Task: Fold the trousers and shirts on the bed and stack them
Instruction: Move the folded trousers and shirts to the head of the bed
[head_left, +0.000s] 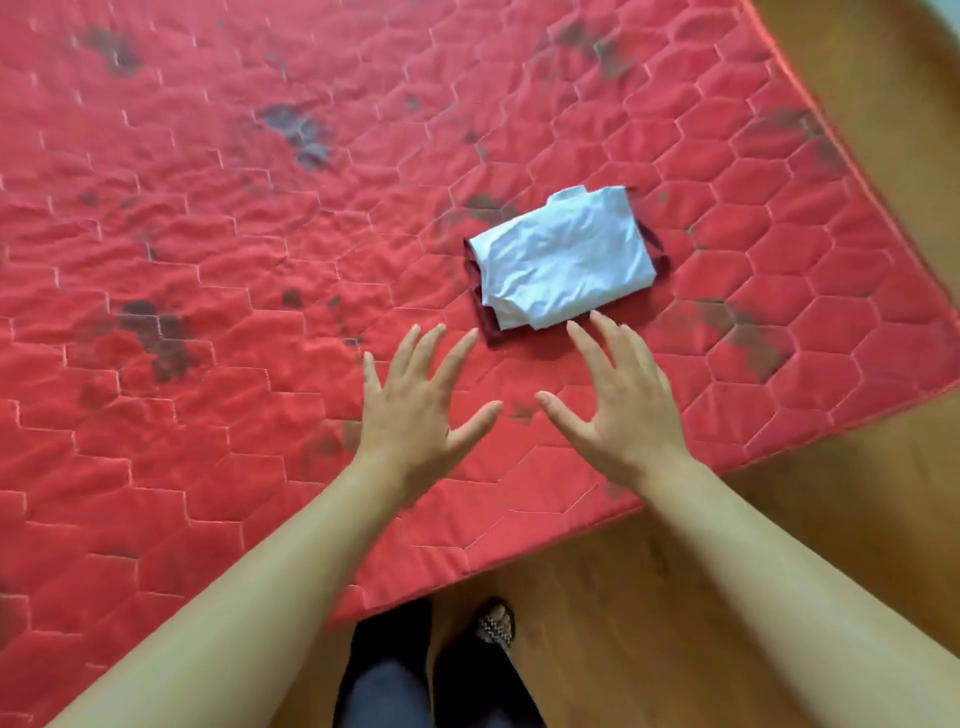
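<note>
A folded white garment lies on top of a folded dark red garment, forming a small stack on the red quilted bed cover. My left hand hovers over the cover just left of and nearer than the stack, fingers spread and straight, holding nothing. My right hand is stretched out in the same way, its fingertips close to the stack's near edge. I cannot tell whether they touch it.
The bed cover's edge runs diagonally from lower left to right, with brown wooden floor beyond it. My legs in dark trousers and a patterned shoe stand at the bed's near edge. Dark blotches mark the cover.
</note>
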